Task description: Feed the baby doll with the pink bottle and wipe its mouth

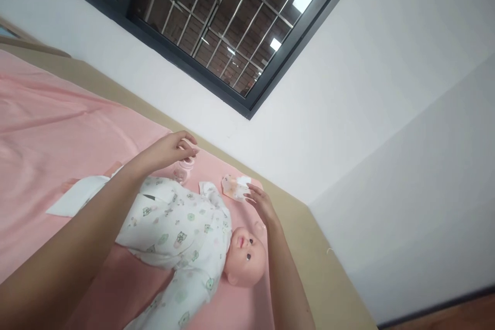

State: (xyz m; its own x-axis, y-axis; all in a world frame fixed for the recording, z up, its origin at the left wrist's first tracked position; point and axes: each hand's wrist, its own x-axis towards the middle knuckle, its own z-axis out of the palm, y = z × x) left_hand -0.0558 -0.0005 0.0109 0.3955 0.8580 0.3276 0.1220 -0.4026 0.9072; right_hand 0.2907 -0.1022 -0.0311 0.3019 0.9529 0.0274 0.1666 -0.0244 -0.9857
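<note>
White wall (371, 82), right side from 1 to 4 o'clock; barred, dark-framed window (216, 15), 12 o'clock, cut off at the top edge, bright panels in its glass. Pink sheet (42, 129) over a tan base (309, 263), lower left.

Obscured: left forearm crosses the doll's legs; the doll's lower sleeve leaves view at the bottom; a small clear item (260, 227) beside the right wrist is indistinct.

Baby doll (178, 221), 8 o'clock: face up, bald head at 6 o'clock, bare feet toward 8; white suit, green and brown animal print.

Clear jar (181, 172), pink-rimmed, between 8 and 9 o'clock: contents blurred. Left hand (170, 149) at its rim, fingers curled and close together; whether they grip it cannot be told.

Packet (231, 185), white and pale orange, between 6 and 7 o'clock: print illegible. Right hand (263, 205) at its edge, fingers loosely parted, thumb hidden; grip cannot be told.
</note>
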